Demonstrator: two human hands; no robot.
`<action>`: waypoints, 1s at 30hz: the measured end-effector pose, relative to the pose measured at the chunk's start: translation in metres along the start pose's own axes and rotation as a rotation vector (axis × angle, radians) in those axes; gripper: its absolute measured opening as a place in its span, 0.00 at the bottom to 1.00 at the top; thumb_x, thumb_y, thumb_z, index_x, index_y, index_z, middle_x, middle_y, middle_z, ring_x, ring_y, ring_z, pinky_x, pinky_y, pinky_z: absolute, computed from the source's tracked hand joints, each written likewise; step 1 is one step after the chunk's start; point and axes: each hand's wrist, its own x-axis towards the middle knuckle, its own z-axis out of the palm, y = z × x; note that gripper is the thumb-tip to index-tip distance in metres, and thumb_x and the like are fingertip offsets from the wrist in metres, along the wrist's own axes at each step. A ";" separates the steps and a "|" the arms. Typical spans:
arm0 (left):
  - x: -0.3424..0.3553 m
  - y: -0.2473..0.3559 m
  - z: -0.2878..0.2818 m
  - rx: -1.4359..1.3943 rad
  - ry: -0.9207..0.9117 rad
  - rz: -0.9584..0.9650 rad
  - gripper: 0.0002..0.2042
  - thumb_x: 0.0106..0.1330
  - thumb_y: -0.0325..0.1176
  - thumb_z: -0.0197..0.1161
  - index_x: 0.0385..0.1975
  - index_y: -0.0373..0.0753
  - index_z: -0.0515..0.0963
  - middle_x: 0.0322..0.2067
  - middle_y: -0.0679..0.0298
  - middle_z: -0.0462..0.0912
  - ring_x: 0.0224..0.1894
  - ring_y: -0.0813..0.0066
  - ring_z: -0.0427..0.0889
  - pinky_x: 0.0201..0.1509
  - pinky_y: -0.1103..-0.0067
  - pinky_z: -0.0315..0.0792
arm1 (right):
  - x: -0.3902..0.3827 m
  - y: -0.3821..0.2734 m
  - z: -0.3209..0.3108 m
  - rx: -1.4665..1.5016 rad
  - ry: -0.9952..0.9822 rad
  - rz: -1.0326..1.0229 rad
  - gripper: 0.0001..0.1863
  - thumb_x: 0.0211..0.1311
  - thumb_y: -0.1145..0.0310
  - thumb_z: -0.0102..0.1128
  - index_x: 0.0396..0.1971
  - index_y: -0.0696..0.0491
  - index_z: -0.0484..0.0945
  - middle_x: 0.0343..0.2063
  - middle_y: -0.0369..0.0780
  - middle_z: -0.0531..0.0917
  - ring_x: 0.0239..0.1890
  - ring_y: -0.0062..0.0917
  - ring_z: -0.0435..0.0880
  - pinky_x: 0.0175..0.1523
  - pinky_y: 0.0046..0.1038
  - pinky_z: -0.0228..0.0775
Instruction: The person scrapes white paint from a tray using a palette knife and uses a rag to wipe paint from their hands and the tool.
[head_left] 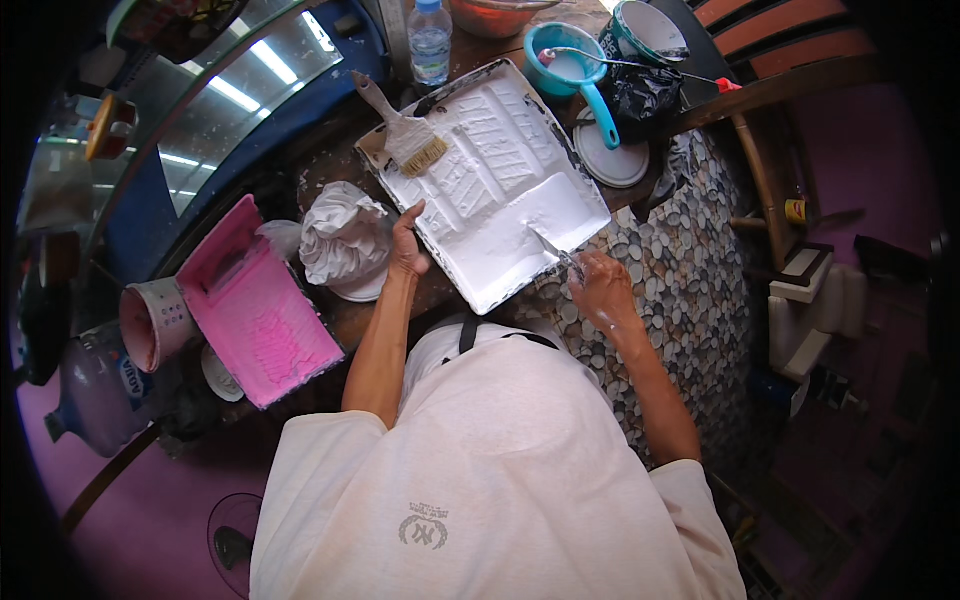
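Note:
A white paint tray (470,140) coated in white paint lies tilted on a brown table. My left hand (407,245) grips the tray's near left rim. My right hand (598,290), smeared with white paint, holds a thin metal tool (552,248) whose tip dips into the pool of paint at the tray's near end. A flat paintbrush (405,130) with tan bristles rests on the tray's far left corner.
A pink paint tray (255,310) lies at the left beside a crumpled white rag (345,240). Behind the white tray stand a water bottle (430,40), a teal ladle cup (570,65), an open paint can (645,35) and a round lid (612,160). A pebble-patterned surface (690,270) is at right.

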 end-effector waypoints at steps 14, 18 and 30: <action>-0.002 0.002 0.006 -0.003 -0.022 -0.011 0.22 0.59 0.39 0.58 0.52 0.34 0.70 0.48 0.57 0.78 0.50 0.60 0.77 0.60 0.65 0.66 | 0.004 -0.021 0.004 0.042 -0.010 0.017 0.07 0.48 0.72 0.57 0.25 0.60 0.77 0.25 0.50 0.79 0.30 0.43 0.81 0.38 0.38 0.74; -0.005 0.005 0.009 -0.012 -0.024 -0.017 0.22 0.59 0.39 0.58 0.51 0.33 0.70 0.47 0.57 0.78 0.49 0.60 0.77 0.60 0.65 0.67 | 0.007 -0.022 0.002 0.157 0.064 -0.033 0.08 0.48 0.71 0.58 0.26 0.60 0.77 0.26 0.50 0.79 0.30 0.44 0.81 0.38 0.39 0.74; -0.009 0.007 0.016 -0.009 -0.028 -0.014 0.21 0.60 0.38 0.58 0.50 0.34 0.71 0.46 0.58 0.79 0.48 0.62 0.78 0.58 0.66 0.68 | 0.008 -0.045 0.005 0.141 -0.144 0.018 0.08 0.49 0.71 0.56 0.27 0.61 0.77 0.25 0.51 0.80 0.30 0.43 0.81 0.39 0.40 0.74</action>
